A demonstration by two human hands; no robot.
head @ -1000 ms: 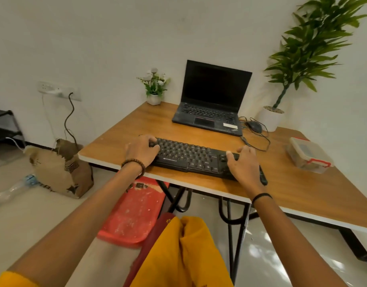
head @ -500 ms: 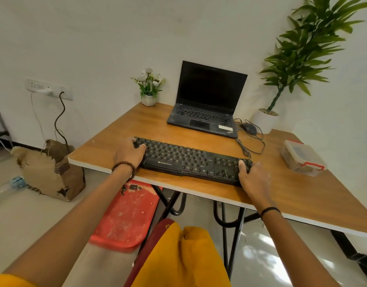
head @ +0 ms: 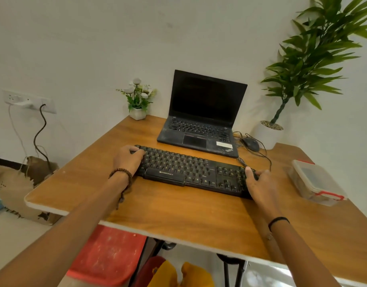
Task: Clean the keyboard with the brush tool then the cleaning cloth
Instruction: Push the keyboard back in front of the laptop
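The black keyboard [head: 190, 172] sits slantwise across the middle of the wooden bench [head: 178, 210], just in front of the laptop; whether it rests flat or is raised a little cannot be told. The left hand [head: 126, 160] grips its left end, fingers curled over the far corner keys, a beaded bracelet on the wrist. The right hand [head: 259, 183] grips the right end by the number pad, thumb lying on top and fingers wrapped round the edge. Behind the keyboard the open laptop [head: 201, 117] has a dark screen, with a wired mouse [head: 250, 143] just to its right. A small flower pot [head: 138, 100] stands at the back left, a tall green plant [head: 311, 59] at the back right. A clear plastic container [head: 315, 181] with red clips sits near the bench's right edge. Under the bench is a red stool [head: 110, 253]
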